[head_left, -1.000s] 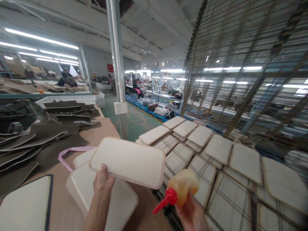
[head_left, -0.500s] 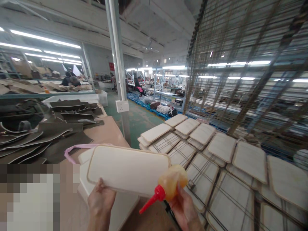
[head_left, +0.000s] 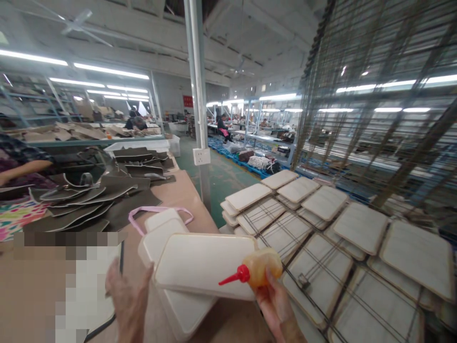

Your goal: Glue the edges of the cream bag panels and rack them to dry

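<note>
**Clamped around a translucent amber plastic bottle (head_left: 260, 267) with the right hand (head_left: 273, 305)**

Parted at thumb and fingers on the left hand (head_left: 126, 295). Standing tall at the right, a rusty metal wire rack (head_left: 403, 174). Below it, rows of cream rectangular panels (head_left: 360, 228) among thin dark wires. To the left, a tan tabletop (head_left: 174, 188), bearing a heap of dark olive-brown sheets (head_left: 103, 195) with pale edges. Nearer, overlapping white rounded slabs (head_left: 189, 312), topped by a white rectangular panel (head_left: 200, 257) with tan rim, just beside the left hand; cannot tell whether touching. Behind the slabs, a looped pale-pink strap (head_left: 148, 208). At the panel's right end, the bottle, tipped sideways. Smallest, a pointed red plastic nozzle (head_left: 235, 275), aimed left across the panel.
</note>
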`<state>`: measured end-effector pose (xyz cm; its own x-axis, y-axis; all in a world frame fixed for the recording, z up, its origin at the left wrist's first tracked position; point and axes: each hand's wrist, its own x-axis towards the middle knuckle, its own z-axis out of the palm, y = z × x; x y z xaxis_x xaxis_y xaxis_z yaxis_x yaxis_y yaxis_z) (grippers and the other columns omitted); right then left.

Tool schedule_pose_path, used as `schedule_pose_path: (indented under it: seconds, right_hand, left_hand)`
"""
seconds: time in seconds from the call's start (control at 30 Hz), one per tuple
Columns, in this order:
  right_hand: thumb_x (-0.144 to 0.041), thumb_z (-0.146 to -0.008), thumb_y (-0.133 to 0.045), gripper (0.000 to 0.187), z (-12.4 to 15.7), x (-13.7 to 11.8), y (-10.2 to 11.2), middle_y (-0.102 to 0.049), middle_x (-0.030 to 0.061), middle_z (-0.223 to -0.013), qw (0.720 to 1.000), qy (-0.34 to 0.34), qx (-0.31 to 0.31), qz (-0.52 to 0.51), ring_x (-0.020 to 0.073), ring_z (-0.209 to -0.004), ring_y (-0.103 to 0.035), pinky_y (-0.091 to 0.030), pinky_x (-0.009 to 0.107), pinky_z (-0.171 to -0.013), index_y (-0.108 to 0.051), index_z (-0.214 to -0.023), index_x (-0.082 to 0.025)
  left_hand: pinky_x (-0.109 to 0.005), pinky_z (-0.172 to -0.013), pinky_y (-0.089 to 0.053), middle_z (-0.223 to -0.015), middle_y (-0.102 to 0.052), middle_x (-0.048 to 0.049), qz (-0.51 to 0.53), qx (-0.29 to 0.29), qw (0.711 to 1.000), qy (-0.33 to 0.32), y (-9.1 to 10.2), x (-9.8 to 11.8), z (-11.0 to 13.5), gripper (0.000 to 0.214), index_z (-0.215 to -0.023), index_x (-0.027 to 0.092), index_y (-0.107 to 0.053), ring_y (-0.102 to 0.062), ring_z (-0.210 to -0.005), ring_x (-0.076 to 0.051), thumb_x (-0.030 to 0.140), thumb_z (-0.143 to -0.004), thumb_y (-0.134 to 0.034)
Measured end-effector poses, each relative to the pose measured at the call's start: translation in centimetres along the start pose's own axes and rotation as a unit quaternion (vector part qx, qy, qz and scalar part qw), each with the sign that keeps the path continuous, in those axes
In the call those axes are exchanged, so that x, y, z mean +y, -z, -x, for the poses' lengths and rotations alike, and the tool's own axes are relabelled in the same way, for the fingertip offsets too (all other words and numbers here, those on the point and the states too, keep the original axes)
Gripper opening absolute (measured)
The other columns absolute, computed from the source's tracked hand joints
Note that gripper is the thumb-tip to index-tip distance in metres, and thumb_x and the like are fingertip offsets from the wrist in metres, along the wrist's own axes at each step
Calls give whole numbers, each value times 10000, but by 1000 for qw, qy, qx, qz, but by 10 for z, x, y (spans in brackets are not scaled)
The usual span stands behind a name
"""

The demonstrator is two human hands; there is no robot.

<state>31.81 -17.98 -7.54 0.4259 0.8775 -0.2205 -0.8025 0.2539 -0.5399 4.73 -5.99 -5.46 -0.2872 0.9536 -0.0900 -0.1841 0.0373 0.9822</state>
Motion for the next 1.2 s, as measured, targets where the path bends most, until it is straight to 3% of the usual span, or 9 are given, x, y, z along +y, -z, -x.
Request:
schedule_pose_path:
  seconds: [0.07, 0.17, 0.23, 0.3, 0.4, 0.57, 0.73, 0.87, 1.2]
  right_hand:
    - [-415, -606, -928, 313, 1, 1, 0, -793, 0, -805, 1000, 9, -3, 7, 210, -850, -763, -631, 293, -794, -781, -823, -243]
    - [-373, -619, -928, 297, 4, 0, -5, -805, 32, -866, 1000, -2, 3, -4, 218, -850, -767, -634, 286, -753, -788, -838, -229]
    - [-350, -591, -945, 337, 5, -2, -10, -806, 58, -875, 1000, -10, 14, -18, 217, -842, -768, -629, 272, -741, -786, -843, -192]
    - [-324, -554, -964, 359, 6, -4, -14, -803, 54, -836, 999, -8, 29, -31, 205, -814, -768, -623, 259, -740, -780, -823, -174]
    - [-302, -523, -974, 354, 9, -7, -14, -794, 30, -786, 998, 4, 49, -41, 195, -782, -763, -618, 257, -742, -773, -787, -178]
    - [-381, -531, -965, 367, 20, -31, -2, -799, 58, -811, 996, 55, 72, -11, 213, -772, -756, -626, 290, -732, -775, -778, -187]
    - [-373, -536, -954, 374, 18, -90, -17, -796, 16, -828, 960, 261, 73, 70, 184, -763, -733, -611, 286, -717, -766, -836, -254]
    - [-343, -485, -963, 413, 12, -128, -40, -777, -21, -776, 922, 366, 38, 121, 161, -707, -704, -590, 295, -726, -760, -841, -295]
    - [-325, -467, -955, 413, 10, -144, -44, -754, -3, -707, 908, 355, -26, 220, 190, -656, -679, -586, 408, -779, -773, -836, -286]
  left_hand:
    - [-418, -1214, -201, -1361, -571, -107, -99, -57, 987, -116, -31, 10, -3, 641, -1162, 245, -636, -369, -1418, -343, 198, -568, -874]
    - [-426, -1187, -234, -1267, -656, -144, -154, -300, 927, -162, -92, 19, -13, 519, -1040, 218, -736, -460, -1347, -367, 146, -537, -845]
    - [-440, -1157, -258, -1204, -697, -129, -214, -406, 871, -177, -124, 20, -22, 505, -1001, 221, -760, -494, -1299, -376, 114, -511, -825]
    - [-420, -1061, -358, -1044, -737, -82, -276, -501, 805, -156, -143, 20, -33, 422, -950, 206, -768, -574, -1160, -362, 149, -534, -807]
    - [-315, -806, -452, -793, -700, -9, -310, -606, 725, -103, -150, 20, -45, 272, -879, 170, -765, -621, -883, -279, 283, -631, -768]
    - [-249, -651, -411, -726, -675, 3, -275, -656, 700, -71, -137, 41, -54, 318, -890, 146, -777, -591, -750, -222, 400, -700, -745]
    - [-225, -633, -437, -778, -736, 1, -277, -681, 676, -56, -127, 77, -49, 295, -901, 216, -814, -637, -783, -246, 422, -698, -758]
    - [-227, -635, -456, -826, -764, -18, -290, -699, 651, -61, -125, 100, -42, 256, -882, 211, -827, -668, -767, -255, 398, -729, -744]
    - [-243, -664, -485, -885, -777, -36, -286, -730, 619, -34, -123, 119, -35, 275, -958, 201, -822, -691, -812, -275, 382, -770, -734]
